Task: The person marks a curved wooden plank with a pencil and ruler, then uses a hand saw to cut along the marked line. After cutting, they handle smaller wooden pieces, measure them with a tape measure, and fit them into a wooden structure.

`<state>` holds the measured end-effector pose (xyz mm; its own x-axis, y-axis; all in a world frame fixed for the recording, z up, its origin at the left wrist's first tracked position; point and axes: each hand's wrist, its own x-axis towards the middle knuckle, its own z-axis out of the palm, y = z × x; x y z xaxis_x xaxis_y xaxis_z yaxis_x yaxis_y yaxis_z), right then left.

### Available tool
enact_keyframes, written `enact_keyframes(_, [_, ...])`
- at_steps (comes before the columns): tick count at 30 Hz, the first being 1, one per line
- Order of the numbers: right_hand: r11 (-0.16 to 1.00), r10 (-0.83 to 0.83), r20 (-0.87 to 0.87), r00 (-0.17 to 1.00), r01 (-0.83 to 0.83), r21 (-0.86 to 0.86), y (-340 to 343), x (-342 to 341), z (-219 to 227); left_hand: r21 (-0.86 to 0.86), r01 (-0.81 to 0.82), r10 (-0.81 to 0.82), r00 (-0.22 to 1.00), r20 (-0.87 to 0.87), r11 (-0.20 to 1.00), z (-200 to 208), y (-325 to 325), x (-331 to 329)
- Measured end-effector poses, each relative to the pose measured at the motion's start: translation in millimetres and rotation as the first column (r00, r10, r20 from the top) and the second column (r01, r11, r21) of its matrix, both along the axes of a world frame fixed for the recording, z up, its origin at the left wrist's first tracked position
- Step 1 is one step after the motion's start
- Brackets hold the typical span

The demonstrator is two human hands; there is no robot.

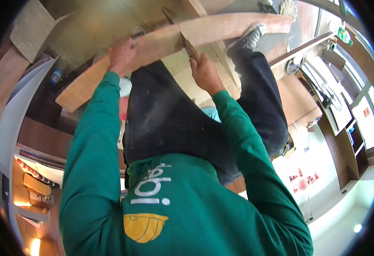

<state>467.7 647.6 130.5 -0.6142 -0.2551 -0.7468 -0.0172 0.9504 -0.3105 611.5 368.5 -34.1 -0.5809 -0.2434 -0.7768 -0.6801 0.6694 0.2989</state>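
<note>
A long wooden board (161, 44) lies crosswise in front of me, bent by the lens. My left hand (123, 56) rests on its left part, with fingers at the far edge, holding it. My right hand (205, 75) is wrapped round the wooden handle of a handsaw (191, 50). The saw's narrow blade stands at the board's near edge, and a thin dark line crosses the board there. How deep the blade sits cannot be seen. My shoe (254, 37) is against the board's right part.
Beneath the board, a wooden support beam (227, 64) runs toward me. Wooden panels (32, 30) stand at the far left, near a plastic bottle (56, 76). A green-labelled bottle (345, 36) is at the far right, and a fan (331, 96) lies lower down.
</note>
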Motion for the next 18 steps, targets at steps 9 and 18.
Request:
enact_keyframes(9, [0.953,-0.197,0.231,0.953,0.13,0.275,24,-14,311,-0.006,-0.052,0.052,0.998,-0.042,0.999,-10,15,25])
enact_keyframes(18, [0.999,0.008,-0.028,1.0,-0.009,-0.031,22,11,7,-0.001,-0.007,0.007,0.998,-0.058,1.0,-2,11,18])
